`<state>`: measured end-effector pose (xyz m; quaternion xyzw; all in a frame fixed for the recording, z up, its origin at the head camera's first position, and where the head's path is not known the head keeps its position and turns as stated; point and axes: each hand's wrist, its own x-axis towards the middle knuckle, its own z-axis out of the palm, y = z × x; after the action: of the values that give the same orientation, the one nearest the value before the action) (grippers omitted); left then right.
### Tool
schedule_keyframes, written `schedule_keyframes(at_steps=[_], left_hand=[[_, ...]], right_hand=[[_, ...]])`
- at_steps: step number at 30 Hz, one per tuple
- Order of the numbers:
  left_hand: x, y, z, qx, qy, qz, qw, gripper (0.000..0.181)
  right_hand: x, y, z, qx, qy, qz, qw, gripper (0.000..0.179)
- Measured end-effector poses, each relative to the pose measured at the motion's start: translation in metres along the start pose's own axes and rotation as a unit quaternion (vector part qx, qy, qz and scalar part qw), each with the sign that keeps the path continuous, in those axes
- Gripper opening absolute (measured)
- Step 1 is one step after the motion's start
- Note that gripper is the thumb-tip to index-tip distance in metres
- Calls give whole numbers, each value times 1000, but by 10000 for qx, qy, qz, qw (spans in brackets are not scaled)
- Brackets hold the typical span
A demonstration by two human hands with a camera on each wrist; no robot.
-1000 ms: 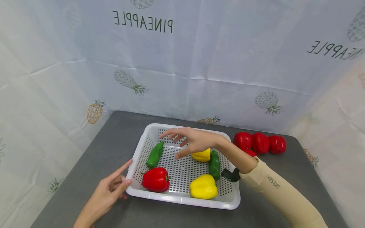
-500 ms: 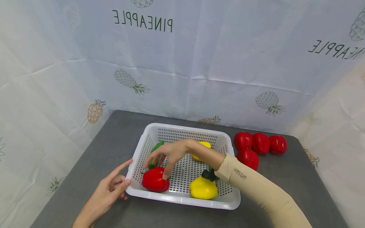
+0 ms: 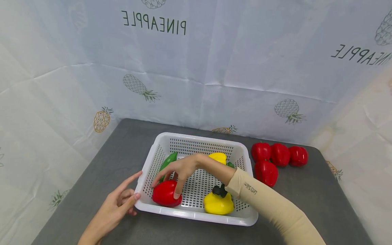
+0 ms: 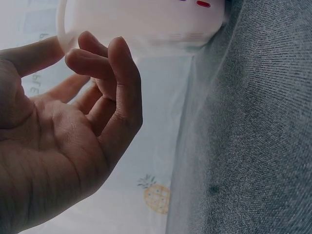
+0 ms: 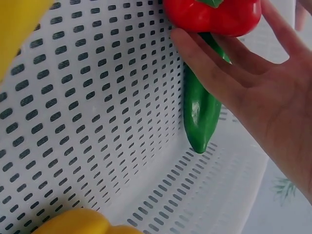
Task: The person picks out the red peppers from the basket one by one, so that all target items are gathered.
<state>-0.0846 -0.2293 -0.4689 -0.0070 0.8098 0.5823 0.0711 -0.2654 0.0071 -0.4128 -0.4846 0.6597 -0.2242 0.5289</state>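
Observation:
In the head view, a white perforated basket sits on the grey table. My right hand reaches into its left part and grips a red bell pepper, thumb on one side and fingers on the other. In the right wrist view, fingertips touch the red pepper's side. A long green pepper lies just behind it, partly hidden by the hand. My left hand touches the basket's left rim with thumb and a straight index finger. Its other fingers are loosely bent outside the wall.
Inside the basket's right half are a front yellow bell pepper, a back yellow bell pepper and a mostly hidden green pepper. Several red bell peppers lie on the table right of the basket. Pineapple-print cloth hangs behind.
My right hand has come down from above the basket's middle, toward the front left, and closed round the red bell pepper. The left hand and basket have stayed put.

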Motion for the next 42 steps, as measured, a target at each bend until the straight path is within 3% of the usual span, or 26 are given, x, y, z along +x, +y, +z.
schedule_keyframes(at_steps=[10, 19, 25, 31, 35, 42], left_hand=[[-1, -3, 0, -3, 40, 271, 9996, 71], [0, -1, 0, 4, -1, 124, 9999, 72], [0, 1, 0, 18, 20, 99, 9999, 71], [0, 0, 0, 22, 43, 216, 9998, 70], [0, -2, 0, -28, 11, 342, 9994, 68], [0, -2, 0, -10, -30, 247, 9997, 69]], right_hand=[[2, -2, 0, -277, -312, 366, 9985, 89], [0, -2, 3, -480, -186, 825, 9953, 86], [-9, -5, 7, -388, -308, 1071, 9930, 81], [-23, -10, 8, -307, -256, 781, 9961, 82], [-35, -13, 7, -347, 32, 596, 9976, 86], [-62, -17, 2, -304, 487, 319, 9978, 83]])
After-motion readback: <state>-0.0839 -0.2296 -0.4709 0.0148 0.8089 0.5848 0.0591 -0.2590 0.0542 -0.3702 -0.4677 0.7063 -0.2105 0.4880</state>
